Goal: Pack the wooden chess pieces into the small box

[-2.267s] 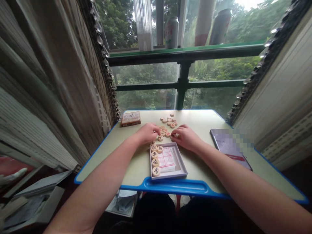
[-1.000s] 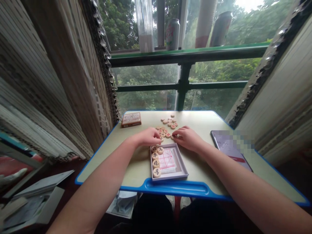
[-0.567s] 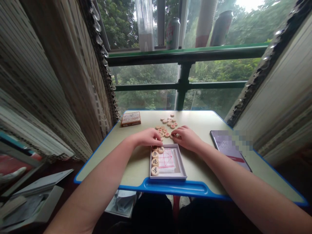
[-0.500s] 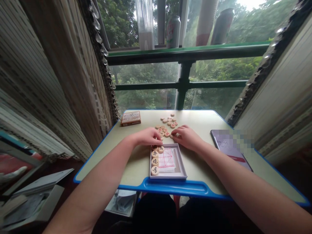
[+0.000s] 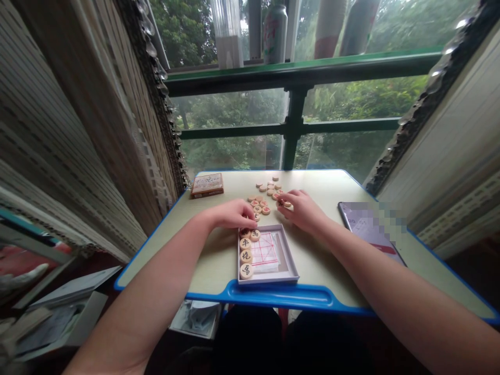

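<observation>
Boxing pieces (image 5: 246, 255) seems underway: left hand (image 5: 236, 212) curled, hold unclear; right hand (image 5: 302, 208) pinching one, likely next needing space in the box (image 5: 269, 278).

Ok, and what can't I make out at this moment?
Head view, left hand: whether it grips anything; the hand itself covers that.
Head view, box, far-left piece: mark partly hidden by that hand.
Head view, far pieces: marks too small to read.
Head view, phone: part lost behind pixelated blocks.
Head view, right can: top cut off by the upper edge.
</observation>
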Demonstrator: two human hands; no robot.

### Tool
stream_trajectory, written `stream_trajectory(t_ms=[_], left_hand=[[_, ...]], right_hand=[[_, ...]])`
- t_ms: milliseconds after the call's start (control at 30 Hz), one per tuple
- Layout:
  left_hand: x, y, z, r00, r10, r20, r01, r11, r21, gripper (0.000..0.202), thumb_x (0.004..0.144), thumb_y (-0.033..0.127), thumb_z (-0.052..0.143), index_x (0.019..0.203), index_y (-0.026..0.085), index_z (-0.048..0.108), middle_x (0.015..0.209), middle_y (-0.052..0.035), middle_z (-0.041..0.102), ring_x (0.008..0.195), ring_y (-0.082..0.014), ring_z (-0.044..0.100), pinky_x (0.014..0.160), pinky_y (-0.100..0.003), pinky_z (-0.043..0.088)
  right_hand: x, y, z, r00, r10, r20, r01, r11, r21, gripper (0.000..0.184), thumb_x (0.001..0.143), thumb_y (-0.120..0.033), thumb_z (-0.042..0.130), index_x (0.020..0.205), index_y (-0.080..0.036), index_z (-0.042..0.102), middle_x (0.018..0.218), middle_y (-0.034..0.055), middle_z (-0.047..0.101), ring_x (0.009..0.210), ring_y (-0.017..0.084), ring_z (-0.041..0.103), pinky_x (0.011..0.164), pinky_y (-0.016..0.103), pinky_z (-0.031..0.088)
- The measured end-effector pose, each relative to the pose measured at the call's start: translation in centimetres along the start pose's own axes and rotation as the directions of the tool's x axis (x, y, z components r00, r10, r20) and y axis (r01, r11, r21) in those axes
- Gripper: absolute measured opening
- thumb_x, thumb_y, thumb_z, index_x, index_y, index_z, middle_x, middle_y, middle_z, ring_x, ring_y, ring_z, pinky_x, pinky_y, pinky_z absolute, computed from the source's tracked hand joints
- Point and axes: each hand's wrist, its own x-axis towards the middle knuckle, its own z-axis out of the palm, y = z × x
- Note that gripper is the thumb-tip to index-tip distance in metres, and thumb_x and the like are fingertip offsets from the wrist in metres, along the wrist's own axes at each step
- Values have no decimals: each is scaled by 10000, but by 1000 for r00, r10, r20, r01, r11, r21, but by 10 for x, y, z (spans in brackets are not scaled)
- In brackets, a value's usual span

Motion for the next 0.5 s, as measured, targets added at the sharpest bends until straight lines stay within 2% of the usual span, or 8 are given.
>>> stream_trajectory(t_ms=[167,333,500], left_hand=[[0,0,0,999,-17,-32,16,1000,-23,266,715,364,609,713,112,692,696,-37,611,653,-130,524,598,-223,394],[2,-1,0,999,10,-49,-12,999,-40,307,717,396,612,651,107,689,664,-35,592,628,-123,506,578,-224,379],[1,-3,-2,1000,-3,-7,3,997,-79,315,709,415,627,674,108,686,646,-16,577,610,-109,478,562,-217,357]], right_hand=[[-1,-5,-4,1000,-7,23,6,999,39,119,780,-269,609,858,-190,652,921,74,660,902,228,540,779,333,435],[-2,-8,-5,1000,5,-17,-3,995,99,171,791,-357,600,816,-190,626,841,55,670,825,205,556,681,301,418],[-9,-22,-9,986,-152,-67,159,980,117,229,813,-403,581,753,-185,614,763,50,653,740,175,546,661,286,397]])
